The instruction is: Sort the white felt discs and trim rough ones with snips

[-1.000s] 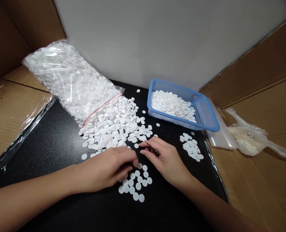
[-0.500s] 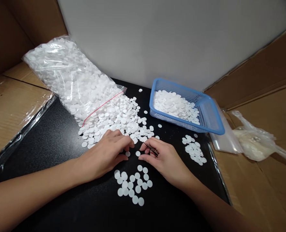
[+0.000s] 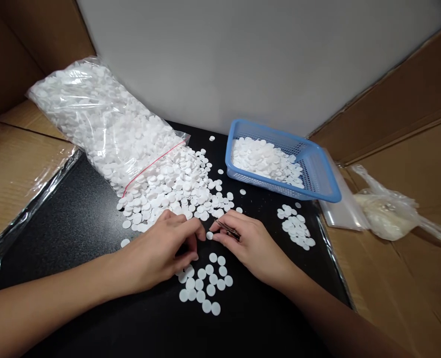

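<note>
My right hand holds dark metal tweezers against its palm, pointing up and left. A single white disc lies at the tips of its thumb and index finger. Facing it, my left hand has its fingers curled down and its thumb apart, with nothing seen between them. Its index fingertip is close to that disc. Below both hands lies a loose group of white discs, partly covered by the left thumb. Just behind the hands spreads a heap of discs.
A clear zip bag full of discs spills onto the black table. At back right stands a blue basket of discs. Near the right edge are a small disc pile, flat clear bags and a knotted plastic bag.
My left hand has shifted slightly down, its thumb now over the near group. The disc between its finger and thumb is gone from there, and a lone disc now shows left of that hand.
</note>
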